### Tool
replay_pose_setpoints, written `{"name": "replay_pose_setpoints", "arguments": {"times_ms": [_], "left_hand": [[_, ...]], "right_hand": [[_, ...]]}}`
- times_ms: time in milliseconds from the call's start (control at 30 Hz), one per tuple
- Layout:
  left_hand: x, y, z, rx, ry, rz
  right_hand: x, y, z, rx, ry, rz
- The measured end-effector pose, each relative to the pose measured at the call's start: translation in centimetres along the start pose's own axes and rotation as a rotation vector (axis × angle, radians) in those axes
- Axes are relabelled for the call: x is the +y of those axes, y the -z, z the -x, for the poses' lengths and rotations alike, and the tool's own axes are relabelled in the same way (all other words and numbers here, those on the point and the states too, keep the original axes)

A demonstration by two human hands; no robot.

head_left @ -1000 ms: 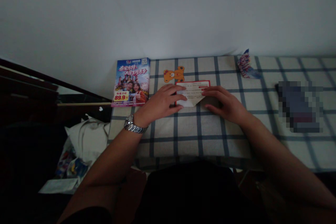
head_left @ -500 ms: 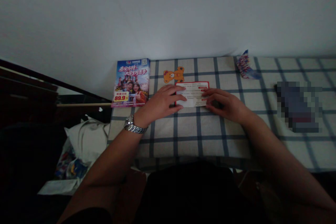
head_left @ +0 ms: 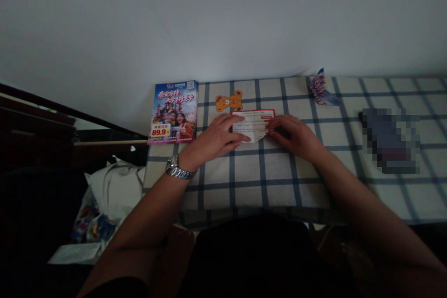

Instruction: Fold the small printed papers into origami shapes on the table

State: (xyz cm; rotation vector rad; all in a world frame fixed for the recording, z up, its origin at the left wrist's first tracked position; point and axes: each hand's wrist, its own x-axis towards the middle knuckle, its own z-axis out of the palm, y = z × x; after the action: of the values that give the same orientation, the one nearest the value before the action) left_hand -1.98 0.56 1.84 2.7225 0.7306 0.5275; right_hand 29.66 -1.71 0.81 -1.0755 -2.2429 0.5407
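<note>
A red-bordered white printed leaflet (head_left: 248,125) lies on the checked cloth, between my two hands. My left hand (head_left: 221,134), with a metal watch (head_left: 179,167) on its wrist, rests on the leaflet's left side, fingers spread and flat. At the right edge, my right hand (head_left: 291,134) has its thumb and fingers closed on the lower right corner, which looks lifted or bent. The fingers hide part of that edge. Just behind the leaflet is an orange bear figure (head_left: 228,101), lying flat on the cloth.
A stack of colourful flyers (head_left: 172,111) lies left of my hands. Crumpled printed paper (head_left: 320,88) sits near the wall at the back right. A pixelated dark object (head_left: 389,139) lies far right. White bags (head_left: 115,186) are below the table's left end.
My right hand has moved slightly left and its fingers have closed on the leaflet's lower right corner, which now bends. My left hand stays on the left side, its fingers slightly shifted.
</note>
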Motion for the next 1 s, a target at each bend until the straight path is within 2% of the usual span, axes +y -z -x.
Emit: {"name": "replay_pose_setpoints", "arguments": {"times_ms": [133, 300, 600, 1000], "left_hand": [[0.0, -0.1, 0.0, 0.003, 0.0, -0.012], [0.1, -0.1, 0.0, -0.003, 0.012, -0.003], [0.4, -0.1, -0.1, 0.009, 0.026, 0.0], [1.5, -0.3, 0.0, -0.014, 0.017, -0.037]], "right_hand": [[-0.1, -0.8, -0.4, 0.071, -0.019, 0.084], [-0.3, -1.3, -1.0, 0.085, -0.042, 0.142], [-0.5, -1.4, -2.5, 0.021, -0.083, 0.272], [0.0, -1.8, -3.0, 0.014, -0.078, 0.325]]}}
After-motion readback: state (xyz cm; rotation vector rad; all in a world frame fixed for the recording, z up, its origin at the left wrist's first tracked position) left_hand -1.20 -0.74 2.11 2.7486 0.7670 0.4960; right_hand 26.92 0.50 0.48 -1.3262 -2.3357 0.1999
